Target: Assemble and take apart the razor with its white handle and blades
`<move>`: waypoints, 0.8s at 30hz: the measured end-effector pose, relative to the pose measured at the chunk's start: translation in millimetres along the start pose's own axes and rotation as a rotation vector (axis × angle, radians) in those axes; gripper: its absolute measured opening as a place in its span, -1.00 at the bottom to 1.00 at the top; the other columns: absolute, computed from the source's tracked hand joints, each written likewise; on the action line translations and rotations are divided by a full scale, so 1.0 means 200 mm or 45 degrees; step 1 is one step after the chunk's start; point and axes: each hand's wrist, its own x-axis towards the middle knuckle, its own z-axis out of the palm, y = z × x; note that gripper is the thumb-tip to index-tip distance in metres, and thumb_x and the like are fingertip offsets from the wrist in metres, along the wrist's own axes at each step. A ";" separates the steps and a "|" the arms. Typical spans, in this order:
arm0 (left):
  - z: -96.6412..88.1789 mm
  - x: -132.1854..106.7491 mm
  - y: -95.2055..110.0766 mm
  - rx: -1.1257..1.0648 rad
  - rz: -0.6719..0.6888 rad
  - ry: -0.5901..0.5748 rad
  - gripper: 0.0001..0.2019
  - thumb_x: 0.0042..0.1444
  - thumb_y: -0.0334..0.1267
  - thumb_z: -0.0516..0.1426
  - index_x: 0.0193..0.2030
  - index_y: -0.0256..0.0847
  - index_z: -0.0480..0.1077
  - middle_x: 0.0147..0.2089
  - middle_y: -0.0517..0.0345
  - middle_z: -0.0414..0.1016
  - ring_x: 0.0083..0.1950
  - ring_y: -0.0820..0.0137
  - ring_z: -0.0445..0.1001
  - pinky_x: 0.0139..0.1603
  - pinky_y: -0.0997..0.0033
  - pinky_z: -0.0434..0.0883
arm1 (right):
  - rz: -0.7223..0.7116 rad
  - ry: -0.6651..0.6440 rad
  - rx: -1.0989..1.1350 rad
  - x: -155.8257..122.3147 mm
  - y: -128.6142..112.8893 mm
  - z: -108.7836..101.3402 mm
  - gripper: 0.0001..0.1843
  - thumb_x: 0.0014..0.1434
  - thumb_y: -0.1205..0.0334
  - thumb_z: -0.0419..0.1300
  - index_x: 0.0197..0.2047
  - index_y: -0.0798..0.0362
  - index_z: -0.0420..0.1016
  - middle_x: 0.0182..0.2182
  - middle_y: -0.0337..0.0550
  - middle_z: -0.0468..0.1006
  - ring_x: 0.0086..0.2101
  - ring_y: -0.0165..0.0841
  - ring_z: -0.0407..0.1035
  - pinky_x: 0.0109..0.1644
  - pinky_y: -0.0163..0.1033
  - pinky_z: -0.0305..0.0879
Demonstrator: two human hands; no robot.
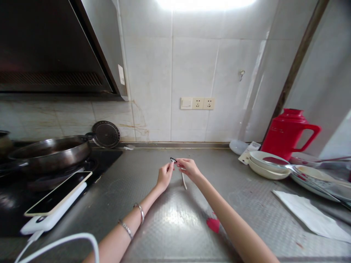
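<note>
My left hand (165,175) and my right hand (188,167) meet above the middle of the metal counter. Their fingers are closed in pinches around a small black piece (173,159) with a light-coloured part, too small to name. Below my right hand a short pale cord-like strip (184,182) shows; whether it joins the black piece I cannot tell. Under my right forearm lies a red-pink item (213,224), partly hidden by the arm.
A pan (55,149) and a phone (61,191) on a white cabled device (55,210) are at the left. Stacked bowls (265,171), a red thermos jug (286,133) and a white paper napkin (311,215) occupy the right. Sockets (203,103) are on the wall.
</note>
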 end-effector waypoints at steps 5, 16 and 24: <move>0.01 -0.02 -0.01 0.028 0.020 -0.034 -0.55 0.15 0.06 -0.11 -0.54 -0.23 0.28 -0.69 0.32 0.14 -0.61 0.51 0.15 -0.52 0.52 0.08 | 0.029 0.025 0.054 -0.03 0.01 -0.02 -0.74 -0.20 0.12 0.35 -0.44 0.13 0.56 -0.39 -0.04 0.56 -0.45 -0.47 0.33 -0.43 -0.39 0.21; 0.02 -0.05 0.01 0.031 0.055 -0.099 -0.57 0.16 0.03 -0.10 -0.54 -0.23 0.29 -0.68 0.31 0.16 -0.60 0.51 0.17 -0.51 0.52 0.09 | -0.004 0.024 0.076 -0.07 0.02 -0.05 -0.69 -0.28 0.09 0.37 -0.48 0.15 0.56 -0.55 -0.13 0.50 -0.51 -0.48 0.28 -0.45 -0.37 0.15; 0.02 -0.05 0.01 0.013 0.019 -0.087 -0.54 0.16 0.07 -0.12 -0.53 -0.24 0.29 -0.68 0.31 0.12 -0.60 0.51 0.15 -0.52 0.52 0.09 | -0.134 0.078 -0.155 -0.09 0.00 -0.04 -0.65 -0.23 0.03 0.32 -0.43 0.16 0.59 -0.47 -0.10 0.54 -0.42 -0.44 0.31 -0.36 -0.35 0.17</move>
